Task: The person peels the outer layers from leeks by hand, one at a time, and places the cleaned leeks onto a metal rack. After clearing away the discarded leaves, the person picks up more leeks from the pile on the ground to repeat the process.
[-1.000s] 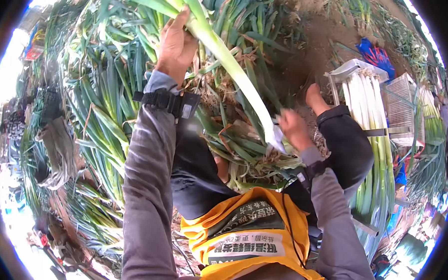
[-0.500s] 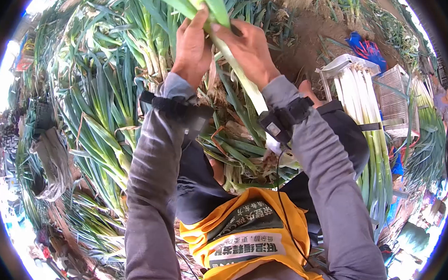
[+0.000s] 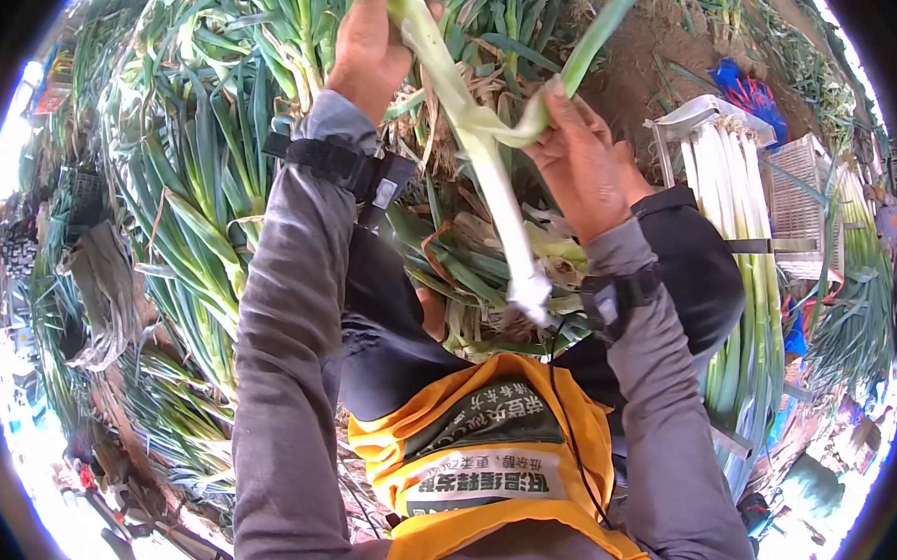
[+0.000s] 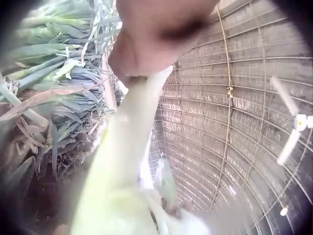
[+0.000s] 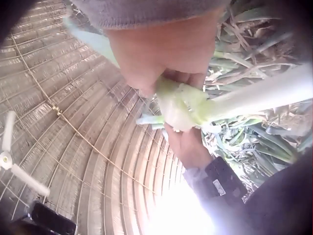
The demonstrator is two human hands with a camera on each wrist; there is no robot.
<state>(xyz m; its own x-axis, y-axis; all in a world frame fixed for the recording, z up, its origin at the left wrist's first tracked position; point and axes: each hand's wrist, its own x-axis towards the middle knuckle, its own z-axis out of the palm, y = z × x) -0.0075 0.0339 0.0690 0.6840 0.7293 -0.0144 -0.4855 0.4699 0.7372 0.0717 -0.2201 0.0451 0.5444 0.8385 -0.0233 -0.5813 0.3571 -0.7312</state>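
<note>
A long leek [image 3: 497, 187] slants across the head view, its green end at the top and its white root end low, over the person's lap. The left hand [image 3: 370, 54] grips it near the green part. The right hand [image 3: 585, 168] pinches an outer leaf [image 3: 597, 41] that bends away from the stalk, still joined to it about halfway down. In the left wrist view the pale stalk [image 4: 129, 132] passes below the left hand [image 4: 156, 34]. The right wrist view shows the right hand [image 5: 164, 54] with the folded leaf [image 5: 178, 105] at its fingers.
Piles of leeks [image 3: 197, 199] lie at the left and front. At the right, peeled white leeks [image 3: 719, 167] lie bundled in a metal frame [image 3: 691, 112], beside a wire basket [image 3: 797, 200] and a blue and red bundle [image 3: 747, 101]. The person sits with knees bent, wearing a yellow apron [image 3: 377, 437].
The right hand went from the leek's root end up beside the left hand, then pulled down and to the right, drawing an outer leaf off the stalk. The left hand kept its grip.
</note>
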